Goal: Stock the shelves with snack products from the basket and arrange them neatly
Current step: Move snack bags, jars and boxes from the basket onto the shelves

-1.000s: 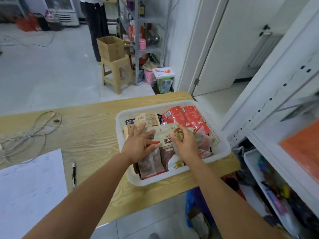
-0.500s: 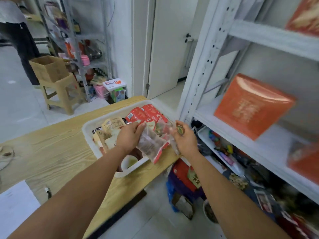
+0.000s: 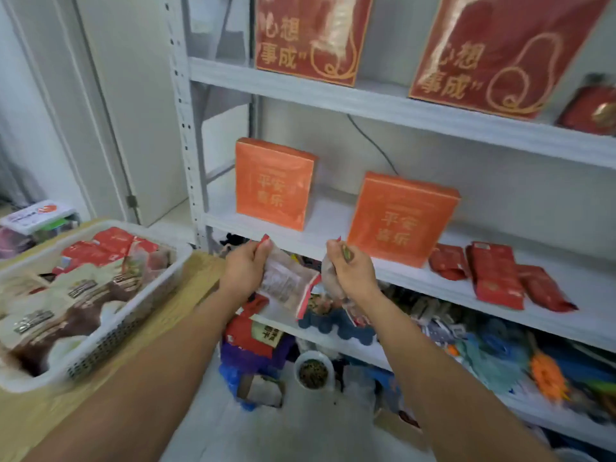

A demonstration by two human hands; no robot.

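Head view, stock as we find it.

Item one: a white perforated plastic basket (image 3: 110,341) on the light wooden table (image 3: 196,285), at left. It holds flat red foil packets (image 3: 110,240) at its far end and cream-and-brown pouches (image 3: 66,305) nearer us, loosely piled.

Item two: a clear snack packet with red sealed edges (image 3: 286,288), pinched at its upper end by the left hand (image 3: 245,271), thumb and fingers curled on it. We find it in the air between the table corner and the shelf front. Its long axis slants from upper left down to lower right.

Item three: a brownish snack packet (image 3: 330,278), gripped in the fist of the right hand (image 3: 351,273). It hangs roughly upright, with a red corner above the knuckles. We cannot tell whether the two packets touch.

Item four: white metal shelving (image 3: 333,228). The middle shelf carries two upright orange square boxes (image 3: 273,185), well apart. At right on it, three dark red packets (image 3: 496,275) lie flat side by side, long axes front to back. The upper shelf bears two large red boxes with gold lettering (image 3: 310,35).
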